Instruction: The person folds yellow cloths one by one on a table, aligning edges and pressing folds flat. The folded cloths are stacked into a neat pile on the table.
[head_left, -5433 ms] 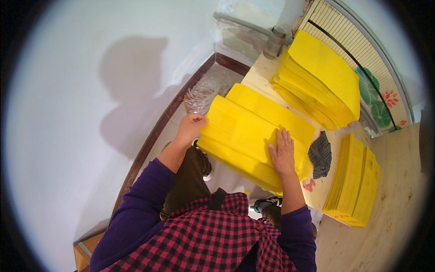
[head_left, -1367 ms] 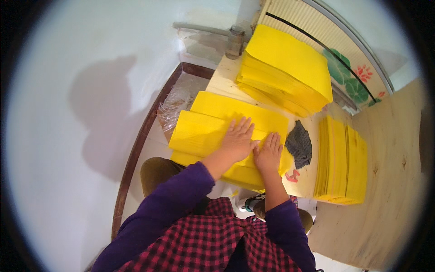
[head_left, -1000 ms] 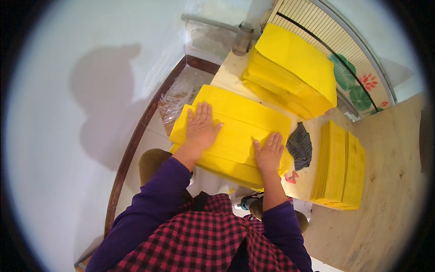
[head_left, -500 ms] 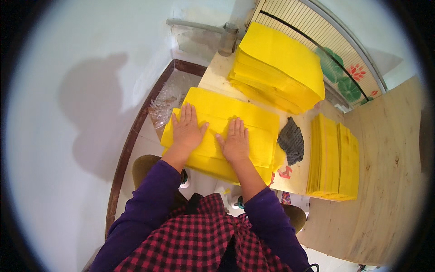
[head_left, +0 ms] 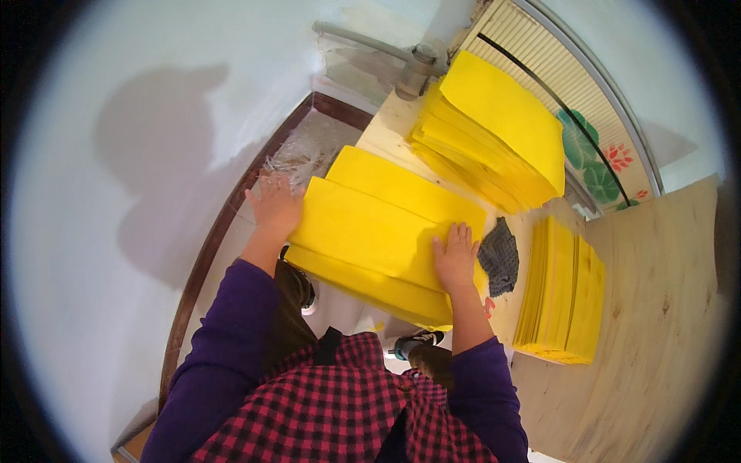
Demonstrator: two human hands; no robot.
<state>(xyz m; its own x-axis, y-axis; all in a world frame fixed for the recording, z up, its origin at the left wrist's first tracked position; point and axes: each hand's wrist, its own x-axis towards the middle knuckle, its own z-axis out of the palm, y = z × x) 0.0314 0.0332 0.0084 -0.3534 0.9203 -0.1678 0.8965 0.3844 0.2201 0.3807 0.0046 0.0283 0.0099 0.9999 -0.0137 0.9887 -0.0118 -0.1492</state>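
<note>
In front of me, layered yellow fabric-like sheets (head_left: 363,231) lie on a pale wooden table, with their edges stepped one behind another. My left hand (head_left: 278,204) is at the left end of these sheets, fingers spread and pointing away from me; whether it touches their edge is hard to tell. My right hand (head_left: 457,262) lies flat on the right end of the top sheet, its fingers stretched out. Neither hand grips anything. Just right of my right hand sits a crumpled dark grey knitted cloth (head_left: 499,257).
Behind stands a tall yellow stack (head_left: 502,116), and at the right another yellow bundle (head_left: 559,289) on edge. A greyish cup-like container (head_left: 417,73) is at the table's far corner. A wooden board (head_left: 648,309) rises at the right; clear plastic wrap (head_left: 305,150) lies by the left wall.
My hands have moved apart: the left slid off the sheets' top to their left end, the right shifted toward the right end. The view has moved slightly too.
</note>
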